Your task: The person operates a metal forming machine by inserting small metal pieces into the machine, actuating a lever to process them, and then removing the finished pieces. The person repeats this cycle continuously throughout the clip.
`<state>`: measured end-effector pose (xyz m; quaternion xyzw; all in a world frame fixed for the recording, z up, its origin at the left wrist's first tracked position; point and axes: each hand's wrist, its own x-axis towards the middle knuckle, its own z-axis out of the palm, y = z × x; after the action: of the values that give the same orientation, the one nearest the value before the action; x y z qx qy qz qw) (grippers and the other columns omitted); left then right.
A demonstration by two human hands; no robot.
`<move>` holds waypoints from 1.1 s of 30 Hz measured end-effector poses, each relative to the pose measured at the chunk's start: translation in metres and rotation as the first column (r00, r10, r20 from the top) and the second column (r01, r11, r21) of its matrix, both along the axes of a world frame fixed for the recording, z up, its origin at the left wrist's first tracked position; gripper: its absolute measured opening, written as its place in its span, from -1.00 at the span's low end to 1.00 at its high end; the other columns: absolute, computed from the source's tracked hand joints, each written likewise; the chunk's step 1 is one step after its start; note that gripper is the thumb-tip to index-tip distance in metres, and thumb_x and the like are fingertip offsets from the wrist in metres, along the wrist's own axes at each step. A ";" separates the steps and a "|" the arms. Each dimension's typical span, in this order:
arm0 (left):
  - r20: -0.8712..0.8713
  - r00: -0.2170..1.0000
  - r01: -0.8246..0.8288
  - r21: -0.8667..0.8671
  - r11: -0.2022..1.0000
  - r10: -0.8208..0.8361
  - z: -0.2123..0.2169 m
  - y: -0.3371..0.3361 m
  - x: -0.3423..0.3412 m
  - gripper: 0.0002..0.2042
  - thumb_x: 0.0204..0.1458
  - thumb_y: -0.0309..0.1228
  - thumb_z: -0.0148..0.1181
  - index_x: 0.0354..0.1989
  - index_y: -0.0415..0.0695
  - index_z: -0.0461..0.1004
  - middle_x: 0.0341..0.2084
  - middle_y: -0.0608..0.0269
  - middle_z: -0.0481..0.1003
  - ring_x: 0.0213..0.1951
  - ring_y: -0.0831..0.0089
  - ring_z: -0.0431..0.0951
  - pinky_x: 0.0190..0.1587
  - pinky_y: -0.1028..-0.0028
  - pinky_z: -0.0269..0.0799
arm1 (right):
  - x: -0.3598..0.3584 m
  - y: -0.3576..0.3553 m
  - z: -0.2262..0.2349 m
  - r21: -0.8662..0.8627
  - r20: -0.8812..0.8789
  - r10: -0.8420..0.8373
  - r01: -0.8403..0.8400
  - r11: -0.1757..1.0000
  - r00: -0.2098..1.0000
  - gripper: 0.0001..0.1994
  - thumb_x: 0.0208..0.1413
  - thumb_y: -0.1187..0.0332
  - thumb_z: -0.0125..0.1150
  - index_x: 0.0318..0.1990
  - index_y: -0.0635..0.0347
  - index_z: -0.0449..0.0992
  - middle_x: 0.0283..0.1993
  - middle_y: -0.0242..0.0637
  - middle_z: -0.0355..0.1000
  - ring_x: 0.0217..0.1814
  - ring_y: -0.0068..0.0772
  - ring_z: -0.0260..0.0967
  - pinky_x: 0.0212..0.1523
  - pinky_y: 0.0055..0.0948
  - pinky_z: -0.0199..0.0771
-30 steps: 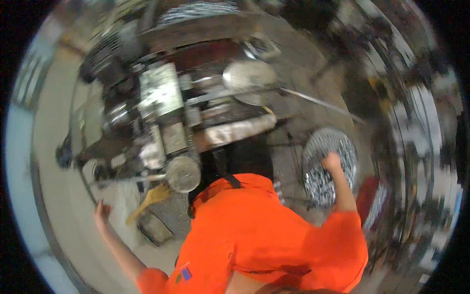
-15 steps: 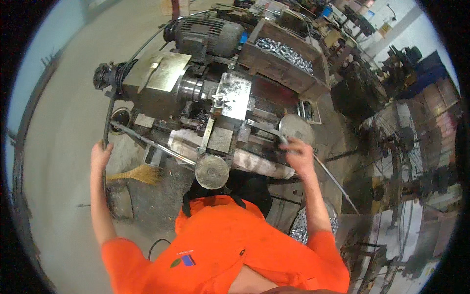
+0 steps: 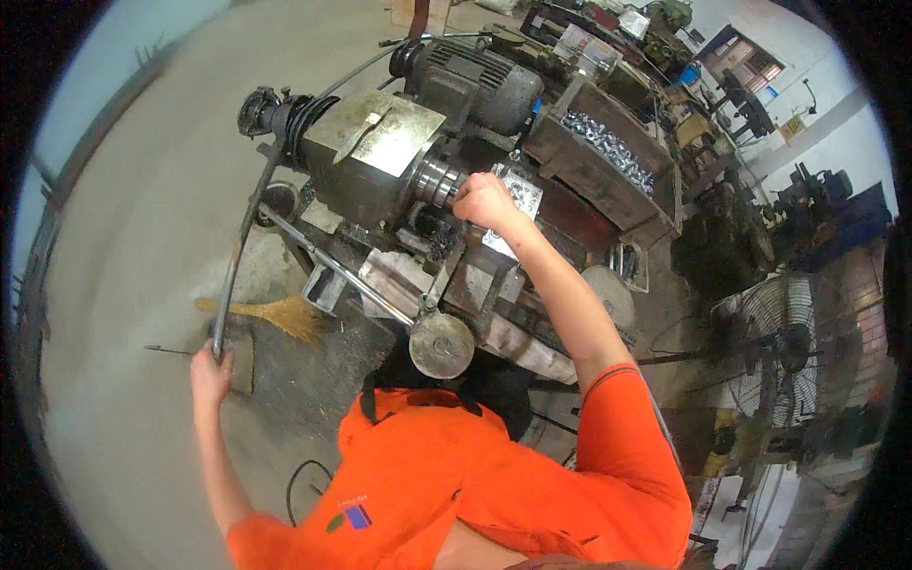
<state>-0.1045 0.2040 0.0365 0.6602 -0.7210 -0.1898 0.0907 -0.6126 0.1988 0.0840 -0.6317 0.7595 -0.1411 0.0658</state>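
Since the earlier frame, the right hand [image 3: 483,201] has moved onto the lathe chuck [image 3: 439,180], fingers clenched; left hand [image 3: 211,372] still grasps the long lever [image 3: 239,249].

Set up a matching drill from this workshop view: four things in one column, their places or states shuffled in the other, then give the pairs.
1. left hand
2. right hand
3. straw broom
4. wooden tray of small metal parts

A. lying on the floor
B. behind the machine, on the right
C. gripping the end of a long curved lever
D. at the machine's chuck

Pairs: 1-C, 2-D, 3-A, 4-B
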 end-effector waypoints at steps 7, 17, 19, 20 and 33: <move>0.145 0.989 0.034 -0.169 0.985 -0.009 -0.018 -0.023 -0.008 -0.80 -0.12 -0.37 0.16 -0.44 -0.27 0.40 -0.55 -0.15 0.45 -0.38 -0.09 0.46 -0.32 0.10 0.36 | 0.008 -0.006 0.010 -0.007 0.228 -0.019 0.021 1.000 0.974 -0.78 -0.38 0.34 0.13 -0.52 0.26 0.56 -0.55 -0.02 0.44 -0.47 -0.11 0.45 -0.38 -0.37 0.43; 0.528 0.847 0.173 -0.380 0.909 0.060 -0.033 -0.144 0.099 -0.91 -0.19 -0.42 0.10 -0.51 -0.15 0.38 -0.66 0.05 0.45 -0.54 0.14 0.51 -0.49 0.22 0.41 | 0.011 0.000 0.006 -0.050 0.209 -0.060 0.072 0.996 0.976 -0.77 -0.47 0.33 0.08 -0.64 0.35 0.48 -0.64 0.11 0.30 -0.56 0.03 0.36 -0.43 -0.26 0.39; 0.552 0.834 0.293 -0.473 0.831 0.019 -0.043 -0.181 0.123 -0.91 -0.21 -0.43 0.11 -0.53 -0.14 0.36 -0.65 0.05 0.45 -0.56 0.14 0.49 -0.50 0.23 0.40 | 0.012 -0.005 0.011 -0.006 0.177 -0.087 0.090 0.996 0.980 -0.76 -0.48 0.33 0.08 -0.61 0.32 0.52 -0.61 0.12 0.34 -0.53 0.05 0.38 -0.41 -0.27 0.41; 0.559 0.829 0.317 -0.463 0.828 -0.004 -0.041 -0.186 0.125 -0.91 -0.21 -0.44 0.11 -0.53 -0.15 0.36 -0.64 0.05 0.45 -0.56 0.14 0.49 -0.49 0.23 0.40 | 0.012 -0.004 0.010 -0.035 0.188 -0.089 0.097 0.995 0.978 -0.76 -0.48 0.33 0.08 -0.61 0.32 0.52 -0.61 0.12 0.35 -0.53 0.06 0.38 -0.41 -0.27 0.41; 0.310 0.934 0.206 -0.063 0.977 -0.177 0.004 -0.195 0.030 -0.75 -0.20 -0.33 0.15 -0.40 -0.27 0.46 -0.45 -0.14 0.47 -0.31 -0.04 0.47 -0.24 0.16 0.40 | -0.021 0.117 0.015 -0.524 0.143 -0.010 0.084 0.848 0.990 -0.74 -0.43 0.48 0.11 -0.42 0.22 0.53 -0.04 -0.12 0.40 -0.02 -0.09 0.34 -0.04 -0.33 0.34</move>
<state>-0.0741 0.0090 0.0403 0.6029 -0.7954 -0.0603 -0.0085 -0.6333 0.3159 0.0993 -0.5954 0.7005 -0.3883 -0.0629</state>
